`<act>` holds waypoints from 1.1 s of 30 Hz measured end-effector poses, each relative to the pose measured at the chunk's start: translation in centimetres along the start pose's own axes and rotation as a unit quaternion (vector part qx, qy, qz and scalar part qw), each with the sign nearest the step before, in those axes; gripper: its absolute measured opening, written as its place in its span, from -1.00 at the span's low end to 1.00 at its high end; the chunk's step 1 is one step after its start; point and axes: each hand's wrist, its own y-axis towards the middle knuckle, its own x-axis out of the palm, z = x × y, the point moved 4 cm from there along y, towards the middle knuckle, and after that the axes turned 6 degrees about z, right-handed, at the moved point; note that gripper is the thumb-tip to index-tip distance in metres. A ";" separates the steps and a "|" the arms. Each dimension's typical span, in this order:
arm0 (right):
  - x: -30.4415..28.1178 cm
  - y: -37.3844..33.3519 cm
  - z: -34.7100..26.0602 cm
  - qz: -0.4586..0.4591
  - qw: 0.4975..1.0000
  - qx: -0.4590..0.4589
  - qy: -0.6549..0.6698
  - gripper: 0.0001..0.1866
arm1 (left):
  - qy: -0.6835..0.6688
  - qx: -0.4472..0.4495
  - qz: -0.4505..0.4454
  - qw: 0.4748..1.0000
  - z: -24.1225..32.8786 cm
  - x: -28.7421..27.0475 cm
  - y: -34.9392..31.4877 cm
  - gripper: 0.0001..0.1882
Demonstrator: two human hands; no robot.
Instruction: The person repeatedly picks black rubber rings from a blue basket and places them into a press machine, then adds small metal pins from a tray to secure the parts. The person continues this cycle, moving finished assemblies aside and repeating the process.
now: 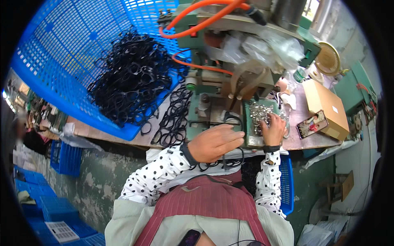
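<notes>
My left hand (215, 143) is closed at the front of a green bench machine (200, 130), fingers together and pointing right. A black plastic eyeglass frame (233, 117) shows above its fingers, with a black rim curving out below; the hand seems to grip it, though the fingertips and thumb are hidden. My right hand (273, 130) reaches into a green tray (251, 140) of small shiny metal parts (259, 112). Its thumb and fingers are apart, bent down at the parts; nothing is visible between them.
A large blue basket (74, 98) of black eyeglass frames (131, 78) leans at the left, with more frames (174, 119) beside it. Orange hoses (201, 8) loop above the machine. At the right are a phone (312, 124) and a cardboard box (326, 108). Another blue basket (287, 184) stands below the table.
</notes>
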 end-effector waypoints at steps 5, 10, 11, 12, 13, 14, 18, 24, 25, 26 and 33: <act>0.8 -0.4 0.8 0.039 0.999 0.007 0.027 -0.90 | -0.015 -0.008 0.014 1.000 0.1 0.5 -0.2 -0.51; 1.7 -0.3 3.3 0.053 0.991 0.045 0.117 -0.85 | 0.045 -0.037 -0.007 0.998 0.9 0.4 0.2 -0.51; 2.1 -0.5 3.9 0.039 0.990 0.060 0.123 -0.84 | 0.081 -0.047 -0.028 0.995 1.5 0.0 0.4 -0.49; 1.6 -0.4 2.5 0.049 0.996 0.031 0.071 -0.85 | 0.119 -0.060 -0.048 0.990 2.0 -0.5 0.3 -0.48; 0.5 -0.3 0.3 0.060 0.998 0.001 0.019 -0.86 | 0.144 -0.062 -0.053 0.986 2.2 -1.3 -0.4 -0.43; -0.1 -0.2 -1.1 0.071 0.997 -0.028 -0.033 -0.87 | 0.141 -0.081 -0.029 0.986 2.3 -2.5 -1.2 -0.45; -0.2 -0.3 -0.6 0.041 0.999 -0.023 0.007 -0.89 | 0.272 -0.226 0.100 0.930 0.5 -8.6 -8.7 -0.74; 0.5 -0.5 1.8 0.091 0.987 0.083 0.099 -0.94 | 0.372 -0.445 -0.051 0.813 -1.1 -11.7 -20.7 -0.71; 0.2 -0.5 1.4 0.134 0.987 0.041 0.084 -0.94 | 0.384 -0.426 -0.075 0.816 -1.4 -11.5 -21.7 -0.69; 0.0 -0.6 1.2 0.135 0.985 0.040 0.094 -0.93 | 0.394 -0.406 -0.100 0.818 -1.6 -11.1 -22.4 -0.68; -1.1 -0.7 1.4 0.172 0.978 0.028 0.119 -0.87 | 0.131 -0.494 0.212 0.833 -7.1 -13.1 -18.5 -0.83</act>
